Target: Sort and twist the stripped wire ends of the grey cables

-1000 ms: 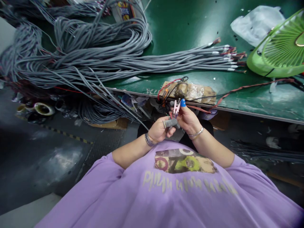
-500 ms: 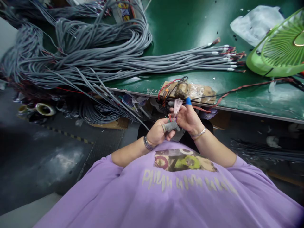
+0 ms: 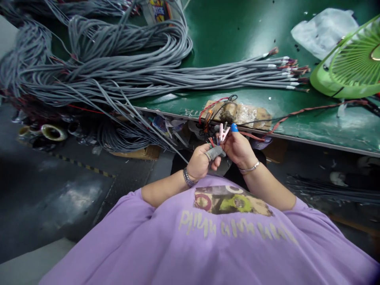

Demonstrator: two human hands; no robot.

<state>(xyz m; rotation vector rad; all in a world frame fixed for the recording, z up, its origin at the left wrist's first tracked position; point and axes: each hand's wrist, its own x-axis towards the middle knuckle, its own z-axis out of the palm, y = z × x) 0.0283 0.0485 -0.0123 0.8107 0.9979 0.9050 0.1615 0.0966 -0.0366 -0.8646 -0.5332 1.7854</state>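
Note:
My two hands meet just below the near edge of the green table [image 3: 237,35]. My left hand [image 3: 200,162] is closed round the end of a grey cable [image 3: 216,151], whose thin coloured wires [image 3: 213,141] stick up from my fist. My right hand [image 3: 239,148], with a blue cot on one fingertip, grips small pink snips [image 3: 223,132] held right at those wire ends. A watch is on my left wrist and a bracelet on my right.
A big bundle of grey cables [image 3: 118,67] lies across the table and hangs off its left edge. A green fan [image 3: 350,63] and a clear plastic bag [image 3: 323,29] sit at the right. A taped block with wires [image 3: 234,113] lies at the table's edge. Tape rolls [image 3: 53,132] rest below.
The pink snips shifted slightly at the wire ends, blurred half a second ago and sharp now. Both hands stayed together in nearly the same place.

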